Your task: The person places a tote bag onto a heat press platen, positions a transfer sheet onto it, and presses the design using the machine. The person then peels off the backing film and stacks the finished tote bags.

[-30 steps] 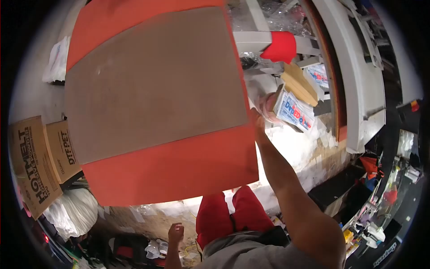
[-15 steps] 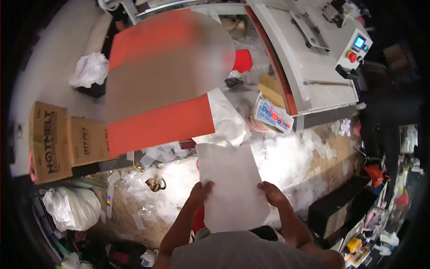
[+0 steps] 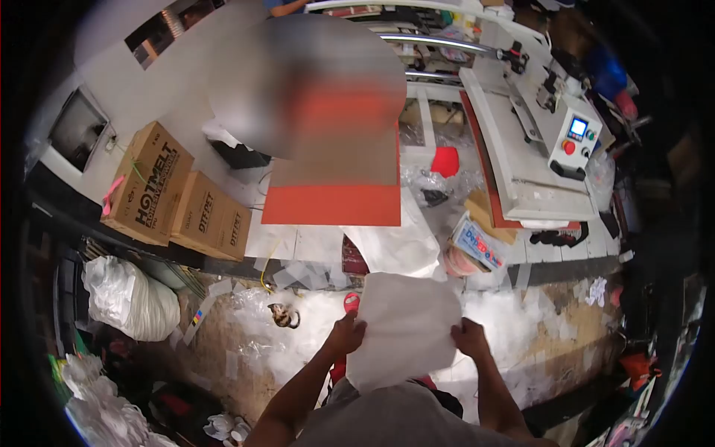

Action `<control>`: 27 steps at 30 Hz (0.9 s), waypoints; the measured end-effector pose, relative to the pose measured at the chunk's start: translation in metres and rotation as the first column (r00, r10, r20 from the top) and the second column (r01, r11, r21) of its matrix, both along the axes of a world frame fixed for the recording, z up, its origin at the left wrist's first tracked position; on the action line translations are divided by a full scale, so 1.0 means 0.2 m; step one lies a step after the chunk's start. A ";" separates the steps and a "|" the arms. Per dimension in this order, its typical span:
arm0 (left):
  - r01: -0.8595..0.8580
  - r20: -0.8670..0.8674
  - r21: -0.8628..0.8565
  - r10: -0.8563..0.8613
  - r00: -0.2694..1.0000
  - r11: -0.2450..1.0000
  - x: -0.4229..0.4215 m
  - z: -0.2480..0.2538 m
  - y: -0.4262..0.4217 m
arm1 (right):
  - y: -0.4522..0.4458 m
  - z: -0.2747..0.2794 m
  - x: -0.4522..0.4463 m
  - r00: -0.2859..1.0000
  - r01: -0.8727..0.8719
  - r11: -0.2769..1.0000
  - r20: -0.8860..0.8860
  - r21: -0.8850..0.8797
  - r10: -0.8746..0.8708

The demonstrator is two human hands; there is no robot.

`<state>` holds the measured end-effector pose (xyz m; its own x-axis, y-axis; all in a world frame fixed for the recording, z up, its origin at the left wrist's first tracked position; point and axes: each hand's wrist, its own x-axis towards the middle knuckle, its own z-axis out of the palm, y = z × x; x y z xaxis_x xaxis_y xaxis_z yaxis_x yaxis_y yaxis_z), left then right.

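A white sheet (image 3: 404, 328), whose material I cannot make out, hangs flat in front of my body. My left hand (image 3: 345, 334) grips its left edge, with the thumb on the near face. On the opposite edge, my right hand (image 3: 469, 339) pinches it. Just beyond the sheet, crumpled white material (image 3: 398, 246) drapes over the table's front. A red-orange press pad (image 3: 331, 205) with a brown piece (image 3: 357, 160) on it lies farther back, partly lost in a blur.
On the right stands a heat press (image 3: 532, 175) with a control box (image 3: 575, 138). A box-topped bucket (image 3: 477, 242) is near it. Cardboard boxes (image 3: 211, 216) stand left. A cat (image 3: 281, 315) sits on the littered floor near a stuffed white bag (image 3: 130, 298). Another person's arm (image 3: 287, 7) shows at top.
My view has shifted, so the pad appears farther off and more of the press and boxes shows. Both hands still hold the sheet; its top edge now bends at the corners.
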<state>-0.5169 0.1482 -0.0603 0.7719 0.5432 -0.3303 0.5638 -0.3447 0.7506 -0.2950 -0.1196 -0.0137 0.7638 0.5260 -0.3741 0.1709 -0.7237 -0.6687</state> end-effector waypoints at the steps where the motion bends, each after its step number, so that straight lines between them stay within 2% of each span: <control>1: -0.029 0.008 0.026 0.029 1.000 0.999 0.03 0.12 0.04 | 0.04 0.15 0.03 0.999 -0.001 1.000 0.041 0.006 0.001; 3: -0.150 0.040 -0.113 0.155 0.987 0.982 0.11 0.59 0.18 | 0.07 0.30 0.12 0.994 0.105 0.903 -0.080 0.417 -0.079; 4: -0.149 0.281 -0.163 0.190 0.941 0.975 0.11 0.76 0.25 | 0.13 0.46 0.14 0.984 0.154 0.785 -0.163 0.600 -0.069; 5: -0.131 0.504 -0.209 0.222 0.835 0.969 0.12 0.88 0.34 | 0.23 0.67 0.16 0.970 0.210 0.627 -0.239 0.750 -0.040; 6: -0.166 0.635 -0.119 0.203 0.745 0.979 0.16 0.96 0.44 | 0.39 0.89 0.14 0.991 0.130 0.565 -0.124 0.814 -0.049; 7: -0.199 0.695 -0.030 0.164 0.701 0.980 0.21 1.07 0.56 | 0.55 1.05 0.15 0.998 0.043 0.501 -0.010 0.864 -0.069; 8: -0.242 0.745 0.058 0.120 0.657 0.968 0.26 1.17 0.68 | 0.68 1.09 0.26 0.972 -0.107 0.601 0.210 0.792 -0.104; 10: -0.350 0.764 0.253 0.035 0.644 0.902 0.28 1.43 0.82 | 0.85 1.18 0.31 0.898 -0.227 0.697 0.423 0.680 -0.120; 11: -0.437 0.799 0.348 -0.019 0.601 0.829 0.30 1.55 0.89 | 0.98 1.31 0.26 0.856 -0.260 0.594 0.466 0.761 -0.222; 12: -0.551 0.811 0.567 -0.298 0.503 0.612 0.32 1.63 1.00 | 1.09 1.38 0.24 0.813 -0.295 0.488 0.484 0.822 -0.324; 13: -0.602 0.861 0.509 -0.355 0.365 0.615 0.32 1.65 1.09 | 1.20 1.40 0.27 0.812 -0.292 0.488 0.483 0.823 -0.328; 15: -0.691 0.847 0.530 -0.351 0.401 0.491 0.41 1.64 1.29 | 1.42 1.42 0.37 0.619 -0.471 0.489 0.670 0.734 -0.410; 17: -0.562 0.751 0.599 -0.159 0.640 0.570 0.59 1.51 1.55 | 1.72 1.31 0.50 0.606 -0.468 0.615 0.737 0.634 -0.298; 18: -0.517 0.714 0.623 -0.156 0.683 0.587 0.72 1.33 1.73 | 1.90 1.11 0.65 0.611 -0.507 0.598 0.748 0.621 -0.258; 19: -0.469 0.672 0.644 -0.154 0.724 0.605 0.84 1.09 1.91 | 2.05 0.93 0.75 0.690 -0.424 0.643 0.687 0.638 -0.228; 20: -0.373 0.536 0.628 -0.032 0.844 0.683 0.93 0.82 2.05 | 2.19 0.67 0.86 0.744 -0.313 0.751 0.642 0.581 -0.187; 21: -0.282 0.357 0.584 0.071 0.931 0.762 0.99 0.56 2.13 | 2.29 0.38 0.98 0.723 -0.286 0.881 0.688 0.377 -0.059; 22: -0.189 0.198 0.654 0.076 0.977 0.732 1.01 0.33 2.18 | 2.32 0.21 1.02 0.859 -0.227 0.953 0.501 0.200 0.100; 23: -0.086 0.035 0.708 0.087 0.996 0.701 1.00 0.18 2.20 | 2.33 0.10 1.01 0.863 -0.222 0.955 0.495 0.196 0.099; 24: -0.078 0.028 0.704 0.082 0.996 0.706 1.00 0.16 2.18 | 2.33 0.00 0.99 0.799 -0.198 0.966 0.598 0.167 0.060; 25: -0.145 0.107 0.705 0.098 0.989 0.695 0.99 0.17 2.14 | 2.34 -0.04 0.97 0.723 -0.169 0.975 0.690 0.141 0.025; 26: -0.211 0.183 0.697 0.114 0.976 0.686 0.99 0.18 2.12 | 2.33 -0.07 0.98 0.731 -0.160 0.978 0.682 0.132 0.027; 27: -0.197 0.166 0.686 0.113 0.980 0.700 0.96 0.18 2.10 | 2.29 -0.07 0.97 0.761 -0.178 0.969 0.648 0.172 0.025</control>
